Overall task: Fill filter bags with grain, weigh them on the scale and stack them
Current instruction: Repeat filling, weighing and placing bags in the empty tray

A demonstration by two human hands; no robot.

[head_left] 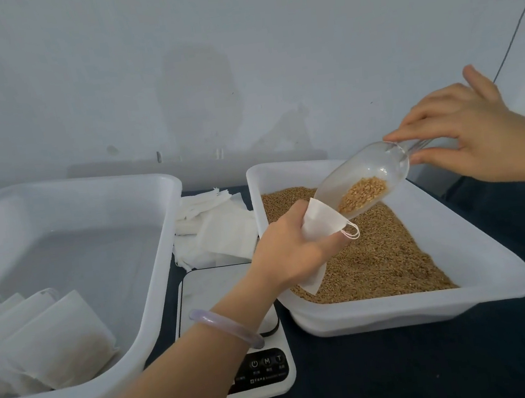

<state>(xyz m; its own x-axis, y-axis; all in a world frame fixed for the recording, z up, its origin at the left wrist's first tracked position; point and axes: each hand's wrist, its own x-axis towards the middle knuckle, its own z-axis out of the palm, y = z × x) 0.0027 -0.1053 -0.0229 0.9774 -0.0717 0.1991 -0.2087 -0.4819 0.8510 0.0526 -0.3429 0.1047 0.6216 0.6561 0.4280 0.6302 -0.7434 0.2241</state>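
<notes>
My left hand (289, 251) grips a white filter bag (320, 221) by its neck over the grain tray (479, 251), the bag's mouth turned up and to the right. My right hand (465, 137) holds the handle of a clear plastic scoop (368, 179). The scoop is tilted down toward the bag's mouth, and a small heap of grain (361, 195) lies near its lip. Brown grain (377, 257) fills the tray below. The white scale (262, 370) sits between the two trays, partly hidden under my left forearm.
A large white tub (155, 304) on the left holds several filled bags (50, 337) stacked in its near left corner. A loose pile of empty filter bags (218, 230) lies behind the scale. A grey wall rises close behind the table.
</notes>
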